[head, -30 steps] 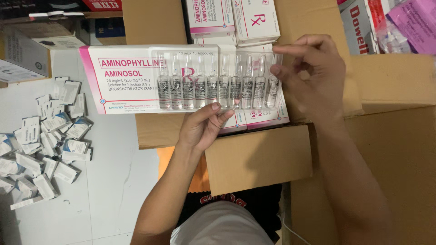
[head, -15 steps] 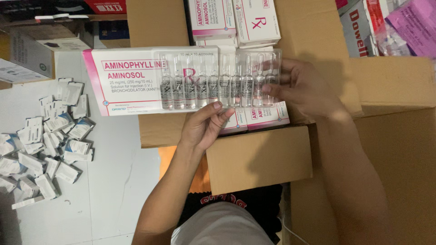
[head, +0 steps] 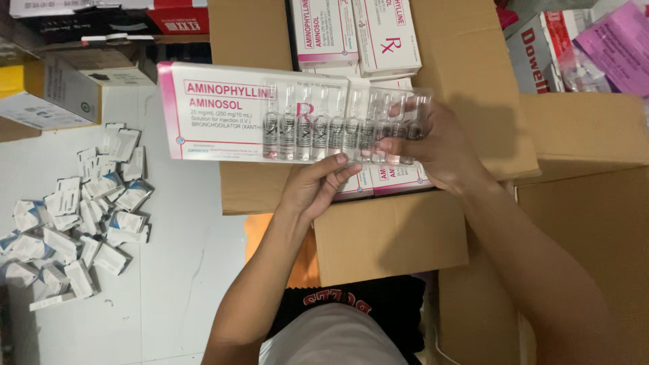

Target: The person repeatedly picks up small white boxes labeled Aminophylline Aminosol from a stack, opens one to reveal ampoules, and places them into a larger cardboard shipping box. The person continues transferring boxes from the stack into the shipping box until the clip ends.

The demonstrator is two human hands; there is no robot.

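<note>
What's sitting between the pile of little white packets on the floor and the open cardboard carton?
In the head view, only bare pale floor lies between the packet pile and the cardboard carton; the left hand holds the white-and-pink box above that gap's far end.

Indoor scene under soft, even overhead light, moderately bright with a slightly cool cast. The white floor point(head: 169, 284) at 8 o'clock reads pale and flat, without hot spots. The clear plastic ampoule tray point(head: 345, 125) near centre catches faint glints, and its glass contents look hazy. The right hand point(head: 439, 145) at 2 o'clock is darker and slightly soft, and it throws a shadow onto the open cardboard box point(head: 487, 81) behind it. The left hand point(head: 318, 186) is sharper and evenly lit. The forearms at 5 o'clock sit in dimmer light. Corners look mildly soft, and the top left corner at 11 o'clock is dark.
</note>
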